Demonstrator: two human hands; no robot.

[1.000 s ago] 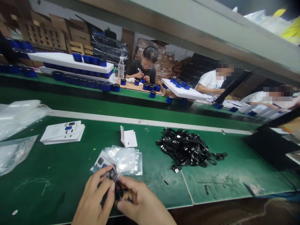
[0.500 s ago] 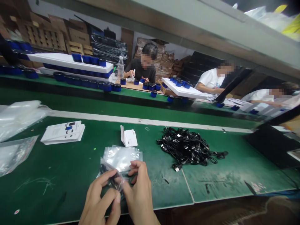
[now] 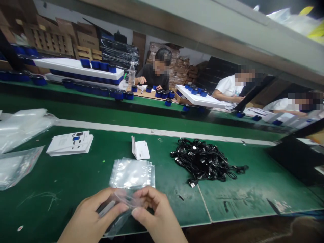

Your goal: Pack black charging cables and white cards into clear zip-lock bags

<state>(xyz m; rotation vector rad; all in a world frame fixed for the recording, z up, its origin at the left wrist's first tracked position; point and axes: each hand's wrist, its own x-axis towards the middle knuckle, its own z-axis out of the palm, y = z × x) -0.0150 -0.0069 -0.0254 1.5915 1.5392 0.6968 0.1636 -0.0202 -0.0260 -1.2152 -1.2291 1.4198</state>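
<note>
Both my hands pinch one clear plastic bag (image 3: pixel 118 221) close to the front edge of the bench. My left hand (image 3: pixel 93 212) grips its left side, thumb pressed against the fingers. The bag's upper edge is pinched by my right hand (image 3: pixel 157 209). Something dark and greyish shows inside the bag, partly hidden by my left fingers. Just beyond my hands lies a stack of flat clear bags (image 3: pixel 131 173). A small stack of folded white leaflets (image 3: pixel 141 149) stands behind it. Off to the right is a tangled pile of black USB cables (image 3: pixel 202 160).
On the left lie printed white cards (image 3: pixel 71 143) and large plastic bags (image 3: pixel 22 130). A white strip (image 3: pixel 164 131) runs along the green bench. Blue round containers (image 3: pixel 101 91) line the raised ledge beyond, where several people work. A shelf (image 3: pixel 202 30) hangs overhead.
My hands have drawn the bag nearer to me and turned it, uncovering more of the flat bag stack. The person opposite has moved a hand. The view has shifted slightly.
</note>
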